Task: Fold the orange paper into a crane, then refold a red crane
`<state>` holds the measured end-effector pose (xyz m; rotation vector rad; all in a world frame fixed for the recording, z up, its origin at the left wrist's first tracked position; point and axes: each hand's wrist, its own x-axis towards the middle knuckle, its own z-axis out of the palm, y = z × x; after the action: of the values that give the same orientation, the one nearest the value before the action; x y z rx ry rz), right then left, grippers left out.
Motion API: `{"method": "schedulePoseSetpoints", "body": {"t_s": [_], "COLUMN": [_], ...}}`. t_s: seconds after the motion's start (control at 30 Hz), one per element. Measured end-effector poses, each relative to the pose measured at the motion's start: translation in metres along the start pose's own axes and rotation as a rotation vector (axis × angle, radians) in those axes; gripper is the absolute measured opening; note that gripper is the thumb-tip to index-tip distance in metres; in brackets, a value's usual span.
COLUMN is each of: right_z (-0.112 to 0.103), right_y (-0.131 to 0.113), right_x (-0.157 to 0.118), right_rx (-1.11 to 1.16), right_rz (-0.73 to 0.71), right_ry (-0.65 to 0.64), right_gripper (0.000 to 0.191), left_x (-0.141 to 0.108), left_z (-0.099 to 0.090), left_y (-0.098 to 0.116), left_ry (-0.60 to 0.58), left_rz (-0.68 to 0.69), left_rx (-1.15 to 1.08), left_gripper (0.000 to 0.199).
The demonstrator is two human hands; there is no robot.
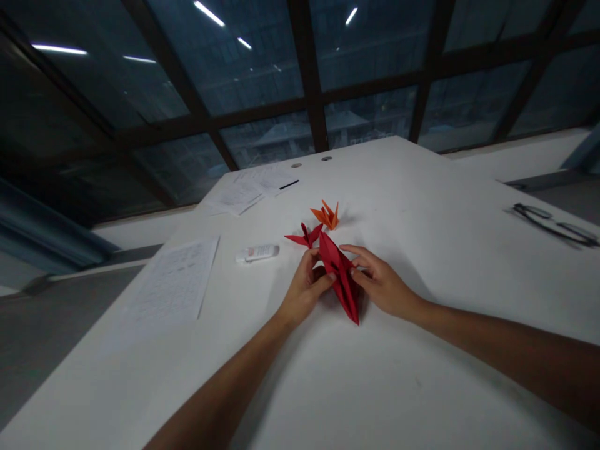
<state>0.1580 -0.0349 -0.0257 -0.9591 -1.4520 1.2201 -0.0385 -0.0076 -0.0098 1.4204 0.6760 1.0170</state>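
A large red folded paper piece (347, 297), long and pointed at both ends, is held between my two hands over the white table. My left hand (309, 282) pinches its left side, thumb pressed on the near face. On the other side, my right hand (379, 279) grips the edge with thumb and fingers. Just beyond my left hand stands a small red origami crane (307, 237), its lower part partly hidden. An orange origami crane (327, 215) sits behind it, a little to the right.
On the white table (450, 262), a white tube (257, 252) lies left of the cranes. Printed sheets (173, 281) lie at the left, more papers (244, 189) farther back beside a black pen (289, 185). Black-framed glasses (553, 225) rest near the right edge. Dark windows line the far side.
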Motion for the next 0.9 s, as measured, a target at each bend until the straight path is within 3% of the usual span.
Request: {"method": "schedulePoseSetpoints", "body": {"t_s": [0.17,0.3,0.43,0.6,0.67,0.77,0.9], "right_z": [0.002,0.002,0.001,0.003,0.003,0.004,0.003], "right_y": [-0.002,-0.007,-0.011,-0.014,-0.015,-0.015,-0.011], "right_x": [-0.003,-0.005,-0.008,-0.009,-0.009,-0.008,-0.005], "right_rx": [-0.191,-0.216,-0.237,-0.279,-0.297,-0.281,-0.136], "right_rz": [-0.079,-0.119,-0.098,-0.099,-0.089,-0.069,-0.026], "right_ry": [-0.07,-0.025,-0.017,-0.037,-0.046,-0.064,-0.089], "right_gripper": [0.053,0.049,0.039,0.05,0.044,0.028,0.034], "left_x": [-0.001,0.0,0.001,0.001,0.0,-0.002,-0.001], "left_z": [0.002,0.005,0.006,0.003,0.002,0.002,0.002], "left_y": [0.0,0.0,-0.003,-0.007,-0.006,-0.003,0.002], "left_ry": [-0.025,-0.044,-0.036,-0.016,-0.038,-0.068,-0.054], "left_rz": [-0.043,-0.029,-0.028,0.006,0.028,0.051,0.026], "left_rx": [0.057,0.112,0.194,0.338,0.378,0.416,0.372], "left_gripper": [0.037,0.036,0.039,0.027,0.024,0.018,0.013]}}
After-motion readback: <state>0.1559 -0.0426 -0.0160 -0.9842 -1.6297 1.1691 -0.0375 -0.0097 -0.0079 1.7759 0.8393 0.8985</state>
